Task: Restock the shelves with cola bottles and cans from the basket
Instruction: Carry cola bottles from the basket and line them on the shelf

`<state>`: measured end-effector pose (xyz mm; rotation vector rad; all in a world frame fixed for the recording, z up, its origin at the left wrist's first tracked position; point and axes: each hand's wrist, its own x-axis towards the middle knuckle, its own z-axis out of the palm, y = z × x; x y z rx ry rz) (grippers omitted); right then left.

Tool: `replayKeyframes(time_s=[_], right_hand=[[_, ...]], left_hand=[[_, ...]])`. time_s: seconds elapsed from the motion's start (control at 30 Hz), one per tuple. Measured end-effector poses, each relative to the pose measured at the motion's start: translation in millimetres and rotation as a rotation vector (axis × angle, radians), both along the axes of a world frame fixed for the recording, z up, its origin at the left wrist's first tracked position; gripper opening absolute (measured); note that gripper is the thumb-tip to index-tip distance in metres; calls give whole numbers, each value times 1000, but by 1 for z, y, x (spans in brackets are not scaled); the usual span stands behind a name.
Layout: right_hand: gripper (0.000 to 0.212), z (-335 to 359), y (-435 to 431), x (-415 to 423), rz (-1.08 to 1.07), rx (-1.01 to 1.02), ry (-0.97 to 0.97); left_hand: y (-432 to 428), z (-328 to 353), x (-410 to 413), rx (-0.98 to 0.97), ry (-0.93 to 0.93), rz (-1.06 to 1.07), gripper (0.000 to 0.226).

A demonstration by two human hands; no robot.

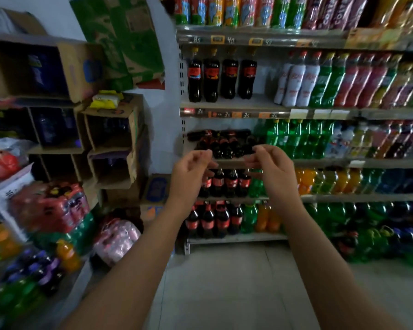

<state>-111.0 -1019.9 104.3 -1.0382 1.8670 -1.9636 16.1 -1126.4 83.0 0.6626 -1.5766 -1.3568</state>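
Both hands raised in front of the drinks shelves.
The left hand [191,167] and right hand [270,165] hover near each other, fingers loosely curled, narrow, holding nothing. Behind them, cola bottles [224,147] sit on the shelf [320,163] beside green bottles [296,139].

Your shelving unit [296,39] stands on the tiled floor [224,282]. On its second shelf you have four yellow-capped cola bottles [221,77] upright, then a gap before the white bottles [296,84] to their right. One shelf down, small cola bottles [224,144] are piled up, with green bottles [296,139] beside them. The two lowest shelves carry red-labelled cola bottles [215,221] upright.
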Motion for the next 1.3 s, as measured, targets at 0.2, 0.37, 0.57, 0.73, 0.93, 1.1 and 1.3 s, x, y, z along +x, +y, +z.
replayKeyframes(time_s=[0.2,0.37,0.57,0.73,0.93,1.1,1.3], right_hand=[[19,14,110,76,-40,-31,2],[22,20,195,112,-124,-60,22],[23,16,317,151,-211,-86,25],[23,2,433,190,-308,-63,24],[23,-12,591,238,-505,-44,-42],[26,-9,698,265,-704,-80,-34],[23,2,804,284,-985,-105,-25]], left_hand=[[93,13,51,10,1,-81,19],[173,31,65,-44,23,-200,24],[292,37,85,-128,11,-330,28],[405,25,106,-73,10,-418,22],[564,11,128,-7,-44,-627,29],[676,10,127,-30,-43,-840,30],[794,18,111,-94,17,-1139,34]])
